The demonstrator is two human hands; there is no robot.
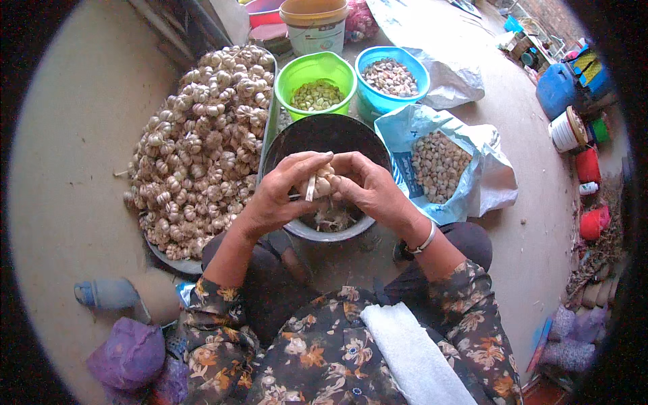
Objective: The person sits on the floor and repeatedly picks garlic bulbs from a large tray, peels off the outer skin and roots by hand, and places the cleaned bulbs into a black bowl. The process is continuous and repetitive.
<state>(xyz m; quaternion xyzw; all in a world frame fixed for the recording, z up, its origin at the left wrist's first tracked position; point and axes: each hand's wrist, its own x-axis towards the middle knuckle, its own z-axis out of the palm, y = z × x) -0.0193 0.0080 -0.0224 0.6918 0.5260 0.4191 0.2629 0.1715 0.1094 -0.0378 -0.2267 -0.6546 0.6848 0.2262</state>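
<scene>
Between both hands, over a dark round basin [324, 132], is a garlic bulb [322, 187] with a short dry stalk. My left hand [283, 190] grips it from the left, thumb and fingers curved around its side. On the other side my right hand [367, 185] presses its fingertips and thumb against the bulb. Papery skins and root scraps [334, 218] lie in the basin below. Some of the bulb is hidden behind the fingers.
A heap of garlic bulbs [202, 147] fills a large tray on the left. Garlic cloves lie in a green bucket [287, 83], a blue bucket [365, 96] and an open woven sack [486, 172]. Behind them stands a white pail [316, 38]. Containers, including a blue jerrycan [556, 90], line the right side.
</scene>
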